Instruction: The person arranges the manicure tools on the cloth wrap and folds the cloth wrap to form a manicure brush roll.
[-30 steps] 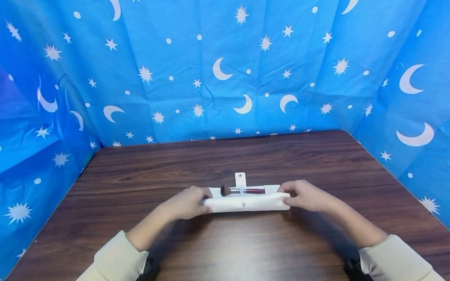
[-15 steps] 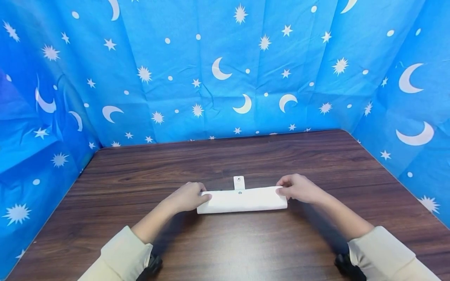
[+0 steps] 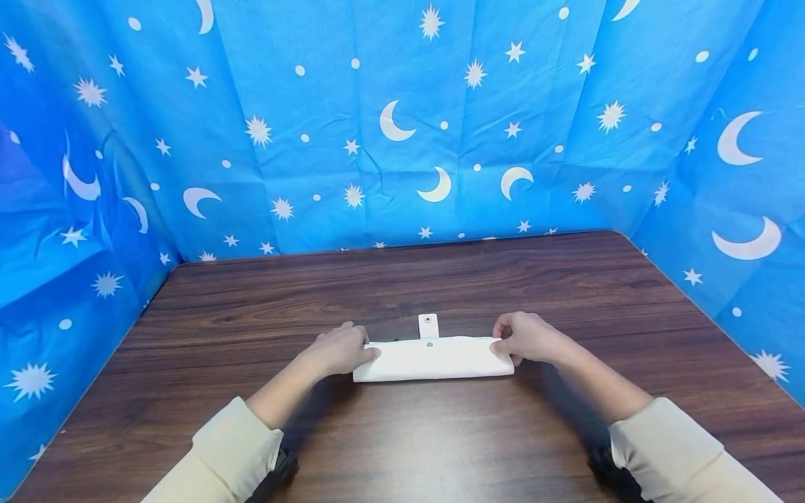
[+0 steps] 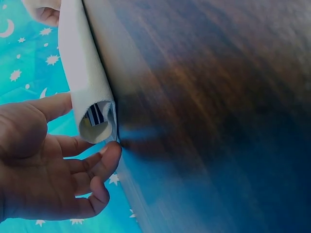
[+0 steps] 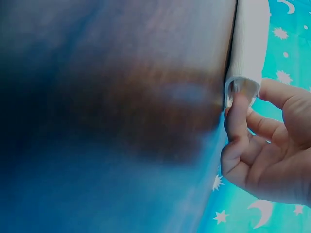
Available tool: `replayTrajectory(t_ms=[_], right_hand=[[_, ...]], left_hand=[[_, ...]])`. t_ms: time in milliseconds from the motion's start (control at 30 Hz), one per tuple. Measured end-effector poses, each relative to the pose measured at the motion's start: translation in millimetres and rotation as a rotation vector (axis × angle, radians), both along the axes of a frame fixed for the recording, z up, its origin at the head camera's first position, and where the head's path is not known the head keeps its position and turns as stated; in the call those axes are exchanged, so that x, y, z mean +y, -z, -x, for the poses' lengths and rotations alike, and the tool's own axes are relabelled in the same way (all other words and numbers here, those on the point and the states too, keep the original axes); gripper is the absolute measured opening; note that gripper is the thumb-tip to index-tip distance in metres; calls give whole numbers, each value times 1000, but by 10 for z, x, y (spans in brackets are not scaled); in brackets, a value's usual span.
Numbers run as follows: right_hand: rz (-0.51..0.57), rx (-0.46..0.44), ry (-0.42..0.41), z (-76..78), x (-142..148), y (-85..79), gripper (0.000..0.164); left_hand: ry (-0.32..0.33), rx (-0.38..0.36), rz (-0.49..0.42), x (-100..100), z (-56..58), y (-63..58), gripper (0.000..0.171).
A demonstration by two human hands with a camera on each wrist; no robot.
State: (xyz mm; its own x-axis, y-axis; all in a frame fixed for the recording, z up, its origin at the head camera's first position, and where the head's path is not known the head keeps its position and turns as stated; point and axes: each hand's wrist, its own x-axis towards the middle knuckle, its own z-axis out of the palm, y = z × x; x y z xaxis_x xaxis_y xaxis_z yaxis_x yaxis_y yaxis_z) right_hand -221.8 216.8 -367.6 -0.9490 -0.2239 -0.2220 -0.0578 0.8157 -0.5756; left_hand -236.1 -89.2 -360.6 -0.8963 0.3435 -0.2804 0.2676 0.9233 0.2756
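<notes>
A white makeup brush roll [image 3: 434, 360] lies rolled up on the table, long side facing me. From its far side a short strap [image 3: 428, 325] with a metal snap points away; a matching snap sits near the top edge. My left hand [image 3: 342, 349] grips the left end, thumb on top and fingers behind. At the right end my right hand [image 3: 531, 338] holds it the same way, and in the right wrist view one finger [image 5: 237, 114] reaches into the open end. Dark and pale stripes [image 4: 95, 114] show inside the left opening. The brush is hidden within.
The dark wood table [image 3: 434, 440] spreads around the roll on all sides. Behind and beside it hangs a blue cloth [image 3: 327, 140] printed with white moons and stars. Light sleeves [image 3: 233, 447] and black wrist straps are on both forearms.
The roll has been turned over away from me, covering the makeup brush that lay in view a second ago. In the last half second both hands shift only slightly.
</notes>
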Motion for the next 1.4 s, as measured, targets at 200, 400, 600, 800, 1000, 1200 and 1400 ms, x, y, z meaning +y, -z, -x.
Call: replayTrajectory(t_ms=[200,400,600,800,1000,1200,1400], right_hand=[[-80,-8,9,42,-64,10,13],[-80,-26,-26,79,-51,-20,13],[-168,13,-45,147,-139,-173,13],[-155,88,2,316,-378,-260,12],[0,26,-19,467,-627,-188,26],[30,44,-23,495,-769,-63,26],[31,164,-36,402,-770,-43,13]], left_hand=[[7,84,7,37,-26,15,33],[162,382,-49,264,-99,83,22],[225,377,-82,467,-119,67,19],[203,350,-93,539,-83,57,23],[207,362,-87,582,-40,64,16],[236,409,-50,612,-35,49,13],[248,425,-30,616,-43,31,12]])
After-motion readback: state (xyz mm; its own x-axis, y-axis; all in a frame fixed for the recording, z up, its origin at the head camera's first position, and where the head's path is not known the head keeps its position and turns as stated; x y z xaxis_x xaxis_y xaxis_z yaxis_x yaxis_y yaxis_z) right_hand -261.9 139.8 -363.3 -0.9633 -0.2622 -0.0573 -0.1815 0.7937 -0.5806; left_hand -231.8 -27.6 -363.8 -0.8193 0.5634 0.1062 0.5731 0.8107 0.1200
